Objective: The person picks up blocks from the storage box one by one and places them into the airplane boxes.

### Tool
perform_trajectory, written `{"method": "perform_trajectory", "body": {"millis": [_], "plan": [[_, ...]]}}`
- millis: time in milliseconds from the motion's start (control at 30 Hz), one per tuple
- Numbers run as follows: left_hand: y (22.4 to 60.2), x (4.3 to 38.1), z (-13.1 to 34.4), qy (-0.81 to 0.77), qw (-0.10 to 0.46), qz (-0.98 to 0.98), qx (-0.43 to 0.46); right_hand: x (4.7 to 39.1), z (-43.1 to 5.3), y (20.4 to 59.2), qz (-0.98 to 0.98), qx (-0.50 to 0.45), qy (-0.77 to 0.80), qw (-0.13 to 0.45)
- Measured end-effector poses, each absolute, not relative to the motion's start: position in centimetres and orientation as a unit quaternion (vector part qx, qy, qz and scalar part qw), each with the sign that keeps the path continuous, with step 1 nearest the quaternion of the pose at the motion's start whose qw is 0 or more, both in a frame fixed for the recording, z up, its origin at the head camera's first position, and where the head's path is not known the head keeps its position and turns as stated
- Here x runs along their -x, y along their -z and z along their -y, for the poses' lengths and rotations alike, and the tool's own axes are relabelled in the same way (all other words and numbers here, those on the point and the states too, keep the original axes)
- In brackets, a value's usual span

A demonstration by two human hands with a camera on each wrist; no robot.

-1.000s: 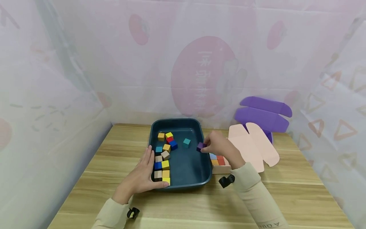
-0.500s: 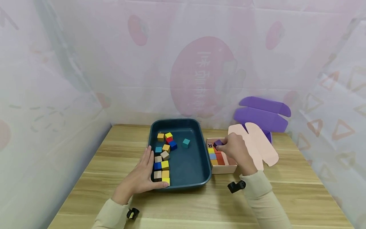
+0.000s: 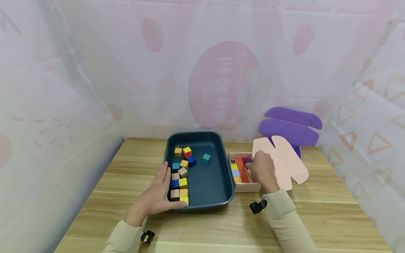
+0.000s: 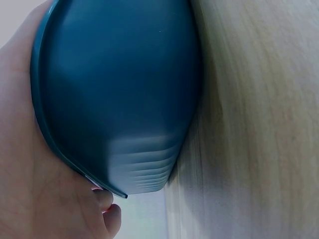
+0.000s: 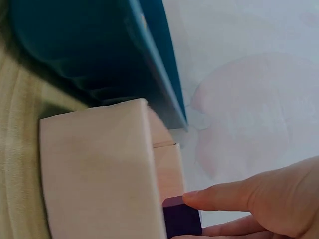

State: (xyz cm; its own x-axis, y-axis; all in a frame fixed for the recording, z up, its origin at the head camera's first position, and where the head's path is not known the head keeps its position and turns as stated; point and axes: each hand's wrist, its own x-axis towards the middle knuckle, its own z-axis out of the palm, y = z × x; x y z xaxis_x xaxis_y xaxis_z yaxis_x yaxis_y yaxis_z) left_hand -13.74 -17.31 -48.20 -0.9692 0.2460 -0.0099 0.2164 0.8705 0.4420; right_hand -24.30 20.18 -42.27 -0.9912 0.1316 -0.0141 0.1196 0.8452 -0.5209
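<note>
In the head view, my left hand (image 3: 155, 191) rests on the left rim of a dark teal tray (image 3: 209, 186), fingers straight and thumb over the near-left corner. My right hand (image 3: 265, 170) pinches a purple cube (image 3: 248, 160) at the far right corner of a small pink box (image 3: 248, 188). In the right wrist view, thumb and fingers hold the purple cube (image 5: 182, 219) just above the box wall (image 5: 99, 169). Several red, orange, yellow and light blue cubes sit in rows along the box's left part. Part of the box's right side is hidden behind my right hand.
Several coloured and plain wooden cubes (image 3: 182, 172) line the tray's left side. One teal cube (image 3: 206, 158) lies apart, right of them. The box's pink lid (image 3: 280, 161) lies folded back to the right, before an opened purple box (image 3: 289, 130).
My right hand has carried the purple cube from the tray's right side rightward to the pink box and lowered it at the far right corner. My left hand has stayed put.
</note>
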Motion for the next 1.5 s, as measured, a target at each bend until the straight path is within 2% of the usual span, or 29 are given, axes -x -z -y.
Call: {"method": "perform_trajectory", "body": {"millis": [333,533,933,1233,1500], "plan": [[48.2,13.8,17.5,-0.223,0.027,-0.967,-0.121,25.5,-19.5,44.7,0.971,0.053,-0.223,0.063],[48.2,13.8,17.4,-0.224,0.028,-0.967,-0.122,25.3,-19.1,44.9,0.973,0.059,-0.211,0.075],[48.2,13.8,17.2,-0.224,0.026,-0.967,-0.121,24.7,-18.9,45.3,0.973,0.059,-0.211,0.072],[48.5,13.8,17.3,-0.223,0.03,-0.967,-0.121,24.5,-18.5,46.2,0.976,0.052,-0.21,0.035],[48.3,13.8,17.3,-0.223,0.022,-0.967,-0.124,24.3,-18.3,47.0,0.978,0.046,-0.195,0.063]]}}
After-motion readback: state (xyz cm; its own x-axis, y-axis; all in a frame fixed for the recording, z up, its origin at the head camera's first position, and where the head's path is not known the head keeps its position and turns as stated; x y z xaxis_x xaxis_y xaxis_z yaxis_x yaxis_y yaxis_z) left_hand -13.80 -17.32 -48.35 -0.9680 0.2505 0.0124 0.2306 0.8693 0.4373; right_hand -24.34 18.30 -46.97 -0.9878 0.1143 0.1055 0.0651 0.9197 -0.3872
